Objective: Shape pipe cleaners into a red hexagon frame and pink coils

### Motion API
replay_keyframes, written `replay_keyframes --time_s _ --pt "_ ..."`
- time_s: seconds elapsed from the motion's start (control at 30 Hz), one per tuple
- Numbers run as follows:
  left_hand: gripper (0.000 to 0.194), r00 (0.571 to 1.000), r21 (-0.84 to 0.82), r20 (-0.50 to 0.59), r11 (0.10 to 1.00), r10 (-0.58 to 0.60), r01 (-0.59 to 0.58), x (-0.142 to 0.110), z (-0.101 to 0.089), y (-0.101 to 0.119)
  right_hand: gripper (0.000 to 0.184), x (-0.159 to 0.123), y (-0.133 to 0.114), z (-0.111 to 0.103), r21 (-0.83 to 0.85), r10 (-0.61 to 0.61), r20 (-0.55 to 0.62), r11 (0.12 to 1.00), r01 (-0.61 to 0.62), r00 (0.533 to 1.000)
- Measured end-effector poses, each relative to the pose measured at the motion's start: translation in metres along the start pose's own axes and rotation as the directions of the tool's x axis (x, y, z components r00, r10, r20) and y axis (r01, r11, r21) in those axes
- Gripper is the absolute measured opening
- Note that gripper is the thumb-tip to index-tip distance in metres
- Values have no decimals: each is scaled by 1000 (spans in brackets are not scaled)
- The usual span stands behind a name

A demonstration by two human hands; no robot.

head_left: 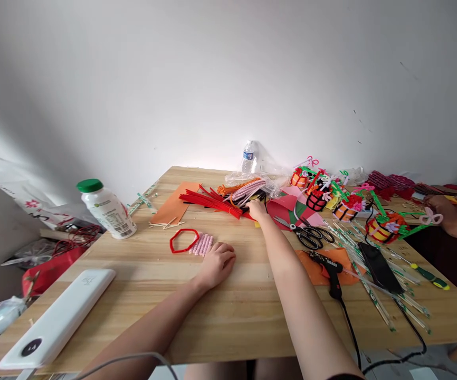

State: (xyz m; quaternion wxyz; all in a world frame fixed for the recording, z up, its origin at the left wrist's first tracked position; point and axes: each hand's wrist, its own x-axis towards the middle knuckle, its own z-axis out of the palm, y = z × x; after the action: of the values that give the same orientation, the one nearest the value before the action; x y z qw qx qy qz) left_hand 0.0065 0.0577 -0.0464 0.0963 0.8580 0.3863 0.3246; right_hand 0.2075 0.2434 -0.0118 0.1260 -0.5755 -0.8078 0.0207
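Note:
My right hand (257, 209) reaches into a pile of pipe cleaners, its fingers closed at dark and yellow stems beside a pale pink bundle (248, 191); the fingertips are partly hidden. Red pipe cleaners (212, 201) and an orange bundle (236, 187) lie to its left. My left hand (217, 262) rests on the table with its fingers curled in and nothing visible in them. Just beyond its knuckles lies a pink ribbed piece of twisted pipe cleaner (202, 244). A red pipe-cleaner ring (183, 230), bent into a rough hexagon, touches that piece's left side.
Scissors (311, 236), a glue gun (333, 272) with its cord, glue sticks (374, 301), a phone (379, 266) and a screwdriver (430, 276) lie right. Small flower baskets (382, 227) stand behind. A white bottle (107, 208) and power bank (58, 316) are left. Another person's hands (446, 214) work far right.

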Motion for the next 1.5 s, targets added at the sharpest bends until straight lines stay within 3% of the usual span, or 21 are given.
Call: replay_keyframes --time_s 0.1,0.27,0.47,0.57,0.63,0.73,0.83,1.07,1.4,1.5 --pt "25 1000 3 -1 1000 -1 1 0 1 0 33 -1 6 1 3 38 -28 999 -38 999" --pt "24 1000 12 4 1000 -13 13 1 2 -1 37 -7 22 -2 32 93 -138 995 -89 986" --pt "25 999 41 26 998 -43 42 1 2 0 35 -11 27 -3 57 82 -179 996 -73 980" --pt "27 998 45 60 999 -26 23 1 1 1 35 -12 22 -2 66 43 -153 997 -33 987" --pt "30 990 39 130 998 45 -50 0 1 2 41 -12 16 0 63 26 -166 998 -16 986" --pt "44 953 36 269 987 141 -156 -2 2 1 49 -12 3 6 47 25 -233 999 -14 972" --pt "50 929 52 346 986 132 -159 -2 3 1 46 -14 -13 19 40 17 -249 999 -7 968" --pt "50 927 50 353 987 128 -155 -1 1 2 30 -26 -28 37 33 -30 -244 999 40 969" --pt "50 922 48 364 986 131 -159 -2 0 3 45 -36 -30 28 7 -68 -394 997 76 917" --pt "51 922 34 367 988 126 -149 -2 1 2 38 -42 -41 25 -10 -125 -417 991 133 900"
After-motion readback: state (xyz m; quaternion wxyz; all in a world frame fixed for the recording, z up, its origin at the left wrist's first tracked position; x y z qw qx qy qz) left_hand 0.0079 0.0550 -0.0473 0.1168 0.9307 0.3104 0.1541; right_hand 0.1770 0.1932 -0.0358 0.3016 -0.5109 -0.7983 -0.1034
